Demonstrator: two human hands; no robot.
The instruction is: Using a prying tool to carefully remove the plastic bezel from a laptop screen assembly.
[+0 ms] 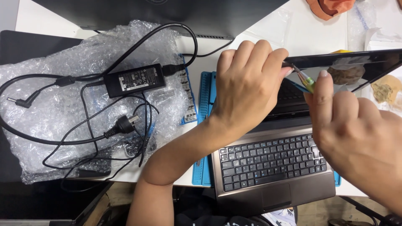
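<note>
A brown laptop [268, 163] lies on a blue mat [206, 94], its dark screen lid [351, 65] tilted partly open. My left hand [247, 86] grips the lid's left corner from above, fingers curled over its edge. My right hand [356, 129] holds a thin green and yellow tool [305, 79] whose tip touches the lid's edge close to my left fingertips. The black keyboard shows below both hands.
A black power adapter [135, 79] with tangled cables and a plug [123, 124] rests on bubble wrap [50, 104] at left. A dark monitor base [167, 14] stands at the back. Orange fabric [331, 7] and clear bags lie at top right.
</note>
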